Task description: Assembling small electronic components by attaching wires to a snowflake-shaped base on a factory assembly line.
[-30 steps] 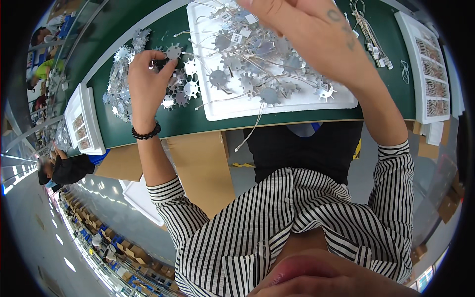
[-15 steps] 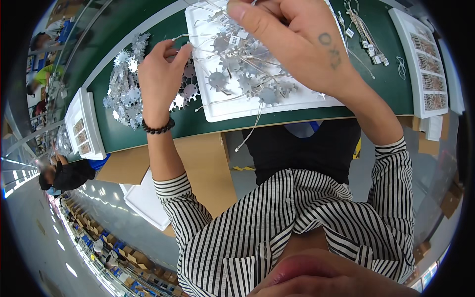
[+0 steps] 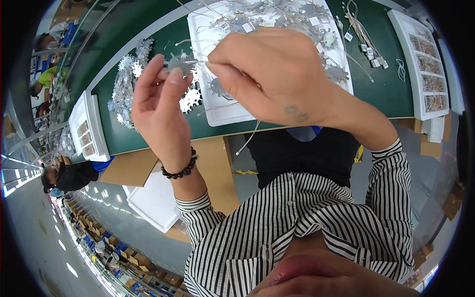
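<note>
Over the left part of the table, my left hand [image 3: 161, 106] pinches a grey toothed metal disc [image 3: 179, 62] between thumb and fingers. My right hand [image 3: 272, 74] is closed at the disc's right side, its thumb and forefinger on a thin white cable [image 3: 199, 63] that runs to the disc. Beneath both hands lies a white foam tray [image 3: 225, 118], with several similar discs [image 3: 326, 38] and cables heaped in it. Left of the tray, a pile of loose shiny toothed discs [image 3: 126, 91] rests on the green table, partly behind my left hand.
White cables with tags [image 3: 368, 49] and a small coiled cable [image 3: 401, 70] lie to the right on the green table [image 3: 381, 94]. White compartment trays stand at the right end [image 3: 419, 64] and left end [image 3: 89, 128]. A cardboard box [image 3: 131, 166] sits below the table edge. Other people work farther left.
My right hand has come down and left toward my left hand and turned knuckles up. My left hand has turned, and now a toothed disc shows in its fingers.
</note>
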